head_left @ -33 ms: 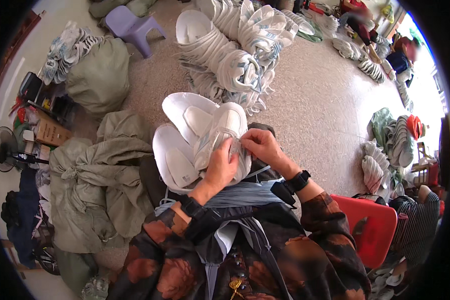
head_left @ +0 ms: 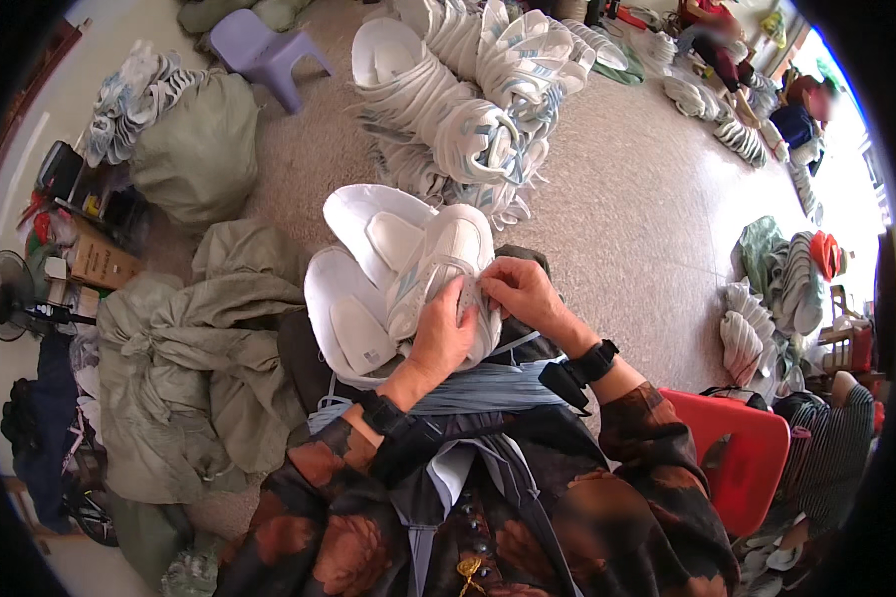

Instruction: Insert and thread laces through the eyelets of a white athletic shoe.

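On my lap lies a white shoe upper (head_left: pixel 465 231) with pale blue-grey side marks, its toe pointing away from me. My left hand (head_left: pixel 440 333) grips it at the near left side of its opening, fingers partly inside. The fingertips of my right hand (head_left: pixel 526 294) are pinched together at the right edge of the lacing area; what they hold is hidden. Beside and under this upper, two more white shoe pieces (head_left: pixel 343 269) with pale insole shapes lie fanned out to the left. A bundle of blue-grey shoelaces (head_left: pixel 488 388) stretches across my lap below my hands.
A large heap of stacked white uppers (head_left: pixel 448 109) stands ahead on the floor. Left are grey-green sacks (head_left: pixel 199 149), a purple plastic chair (head_left: pixel 259 50) and a fan (head_left: pixel 10 296). A red stool (head_left: pixel 732 448) stands right. More uppers and other people are farther right.
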Motion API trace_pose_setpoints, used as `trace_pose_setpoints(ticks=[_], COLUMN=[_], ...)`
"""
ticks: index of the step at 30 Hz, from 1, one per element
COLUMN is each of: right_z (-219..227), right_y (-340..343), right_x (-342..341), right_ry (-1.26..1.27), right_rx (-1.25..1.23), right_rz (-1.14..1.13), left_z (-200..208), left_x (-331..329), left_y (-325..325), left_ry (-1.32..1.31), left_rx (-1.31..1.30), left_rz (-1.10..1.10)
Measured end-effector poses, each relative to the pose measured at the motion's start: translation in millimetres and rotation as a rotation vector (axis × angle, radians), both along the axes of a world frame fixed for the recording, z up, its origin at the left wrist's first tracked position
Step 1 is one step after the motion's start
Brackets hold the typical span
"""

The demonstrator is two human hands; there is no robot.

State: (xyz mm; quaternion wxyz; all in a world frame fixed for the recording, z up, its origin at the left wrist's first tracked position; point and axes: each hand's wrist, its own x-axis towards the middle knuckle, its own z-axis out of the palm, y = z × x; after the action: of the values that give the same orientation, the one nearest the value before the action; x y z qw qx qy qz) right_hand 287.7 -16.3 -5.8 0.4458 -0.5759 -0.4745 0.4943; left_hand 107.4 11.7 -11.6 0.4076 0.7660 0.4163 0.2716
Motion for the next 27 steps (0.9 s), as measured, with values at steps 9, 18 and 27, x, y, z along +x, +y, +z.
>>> trace_pose_setpoints(ticks=[9, 18, 27], right_z=[28, 33, 40], right_y=[31, 40, 37], right_x=[12, 13, 13], right_ry=[-0.329, -0.725, -0.754], right_rx=[0.11, 0.449, 0.367], right_rz=[0.149, 0.258, 0.342], left_z=[-2, 0, 19], left_x=[1, -1, -7], left_y=[9, 12, 8], left_ry=[-0.11, -0.134, -0.11], left_rx=[0.02, 0.067, 0.013], left_rz=[0.004, -0.034, -0.179])
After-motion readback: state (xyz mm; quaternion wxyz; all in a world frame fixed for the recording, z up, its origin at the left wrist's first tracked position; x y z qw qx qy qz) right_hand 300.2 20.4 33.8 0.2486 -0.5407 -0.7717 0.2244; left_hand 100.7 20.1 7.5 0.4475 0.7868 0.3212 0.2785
